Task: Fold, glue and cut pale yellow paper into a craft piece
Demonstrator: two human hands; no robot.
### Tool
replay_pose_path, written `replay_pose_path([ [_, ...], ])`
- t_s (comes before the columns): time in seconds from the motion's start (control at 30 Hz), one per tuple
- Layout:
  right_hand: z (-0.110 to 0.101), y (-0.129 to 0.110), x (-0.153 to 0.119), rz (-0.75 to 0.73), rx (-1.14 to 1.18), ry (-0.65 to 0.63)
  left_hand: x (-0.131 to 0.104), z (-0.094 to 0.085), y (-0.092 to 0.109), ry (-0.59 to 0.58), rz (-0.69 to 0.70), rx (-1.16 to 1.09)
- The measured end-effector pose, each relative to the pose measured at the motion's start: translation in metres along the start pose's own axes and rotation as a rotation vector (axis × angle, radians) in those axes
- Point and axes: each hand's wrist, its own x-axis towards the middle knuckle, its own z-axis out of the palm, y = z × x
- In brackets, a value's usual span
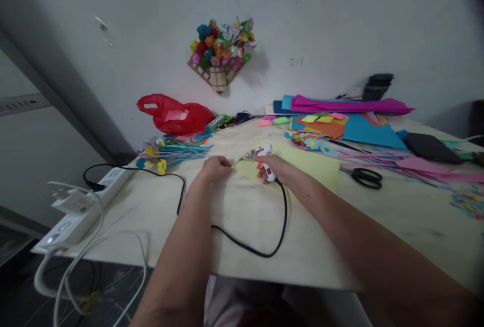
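Note:
My right hand (280, 168) is wrapped around a white hot glue gun (268, 171) with a red switch, its nozzle turned to the left. Beneath it lies a pale yellow sheet (317, 166), flat on the table. At the sheet's left corner, my left hand (215, 167) has its fingers pinched on a thin yellowish strip (237, 162). The nozzle is close to that strip; whether they touch I cannot tell. A black cord (284, 216) runs from the gun's handle down and loops to the left under my left forearm.
A white power strip (100, 193) with plugs lies along the left edge. Craft flowers (162, 158) and a red plastic bag (176, 115) are at the back left. To the right are black scissors (366, 178), coloured sheets (372, 132) and a dark phone-like slab (431, 148).

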Motion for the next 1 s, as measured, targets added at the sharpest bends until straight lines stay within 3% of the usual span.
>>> replay_pose_path([
  [1.0,0.0061,0.0029,-0.0042,0.001,-0.045,-0.08,0.0011,0.001,-0.0023,0.011,-0.003,-0.045],
])
